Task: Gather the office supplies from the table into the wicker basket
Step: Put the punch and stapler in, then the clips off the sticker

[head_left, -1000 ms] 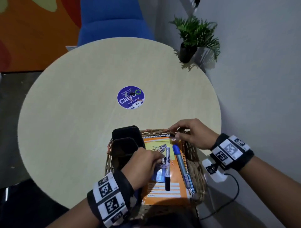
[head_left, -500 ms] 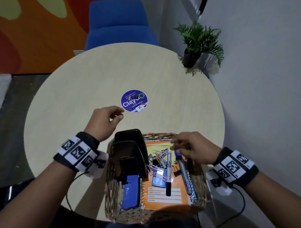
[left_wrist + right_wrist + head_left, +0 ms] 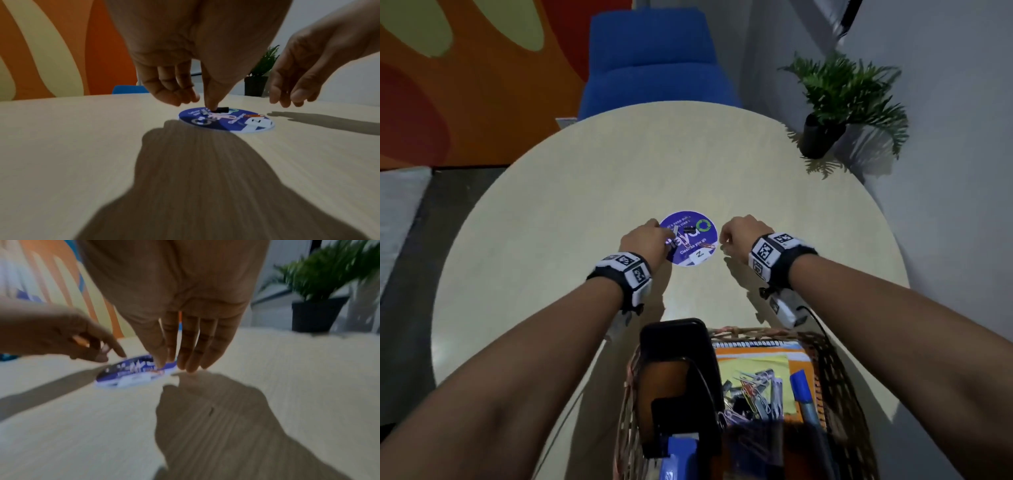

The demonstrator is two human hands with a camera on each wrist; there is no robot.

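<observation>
The round table (image 3: 551,240) had a purple sticker (image 3: 688,238), a blue chair (image 3: 654,61) behind. Both hands had moved from the basket (image 3: 839,377) to the sticker: the left hand (image 3: 647,240) touched a small black clip (image 3: 221,109), and the right hand (image 3: 743,236) hung loose, empty.

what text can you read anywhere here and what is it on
"Clean as you go": small white line on the round purple sticker on the table.
"Z": on the white tag at the sticker's near edge.
Large white brand word on the sticker: partly covered by the left hand, not readable in full.
Small lines at the sticker's top: too blurred.
Wristband squares: coded patterns, no words.
</observation>
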